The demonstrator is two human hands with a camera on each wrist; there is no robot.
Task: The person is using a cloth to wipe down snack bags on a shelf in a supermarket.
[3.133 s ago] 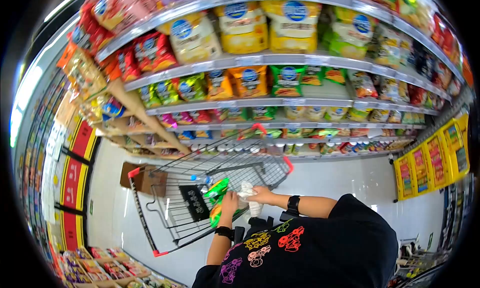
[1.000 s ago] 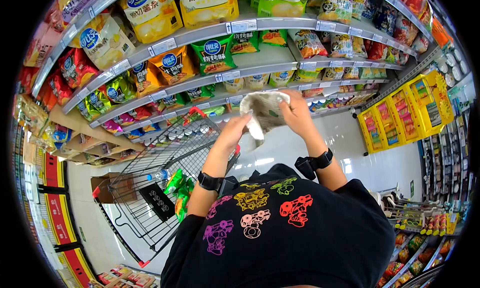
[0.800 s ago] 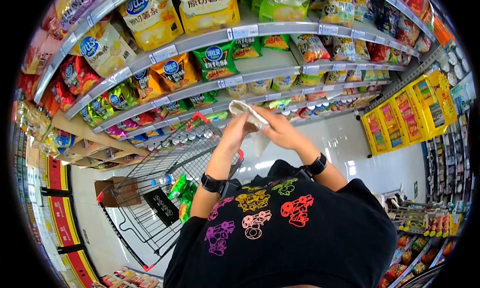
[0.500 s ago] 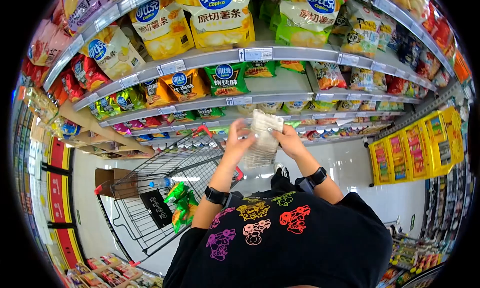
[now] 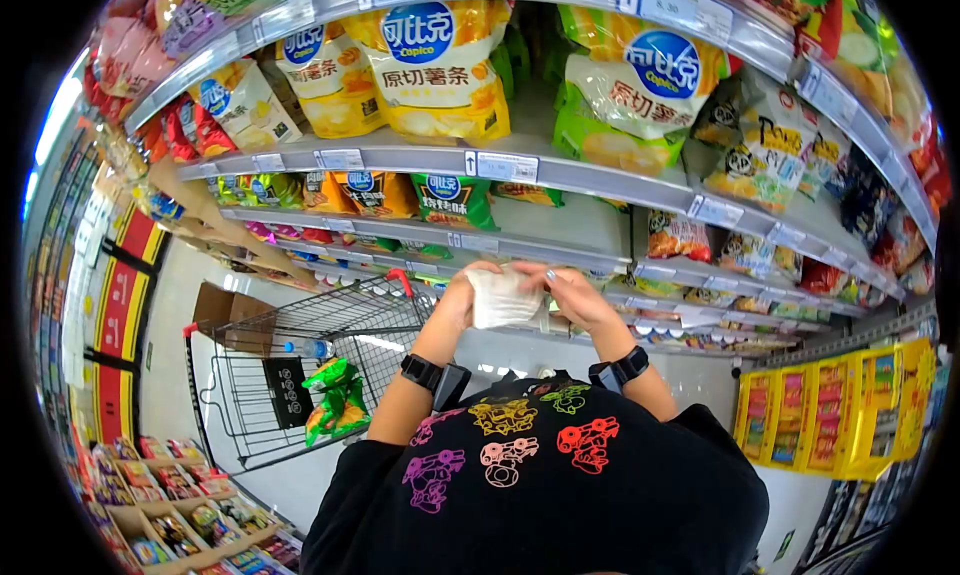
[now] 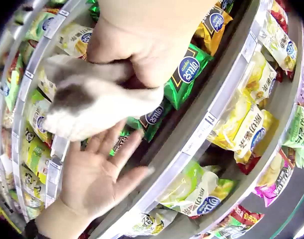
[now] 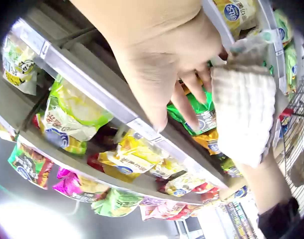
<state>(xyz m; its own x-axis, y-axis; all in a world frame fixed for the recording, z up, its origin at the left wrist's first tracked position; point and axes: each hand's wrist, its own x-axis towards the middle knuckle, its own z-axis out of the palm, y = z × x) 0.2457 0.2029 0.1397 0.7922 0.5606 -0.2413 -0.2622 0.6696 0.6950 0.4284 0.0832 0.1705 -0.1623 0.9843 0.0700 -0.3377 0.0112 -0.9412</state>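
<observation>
My left hand (image 5: 460, 295) grips a folded white cloth (image 5: 504, 301) in front of my chest. Crinkled ridges run across this cloth (image 7: 244, 109) in the right wrist view, and a dark grey patch shows on it in the left wrist view. My right hand (image 5: 574, 297) is just right of the cloth with its fingers extended towards it. In the left wrist view the right hand (image 6: 94, 181) shows its palm and spread fingers, with nothing in them, and the cloth overlaps its fingertips.
Shelves of snack bags rise ahead, with a green chip bag (image 5: 452, 201) behind my hands. To the left stands a wire shopping cart (image 5: 222, 400) holding green snack bags (image 5: 335, 400) and a water bottle (image 5: 308, 349). A yellow display rack (image 5: 835, 410) is at the right.
The cloth has come up from over the cart and been turned and folded between both hands. My right hand has let go of it; my view has turned away from the cart.
</observation>
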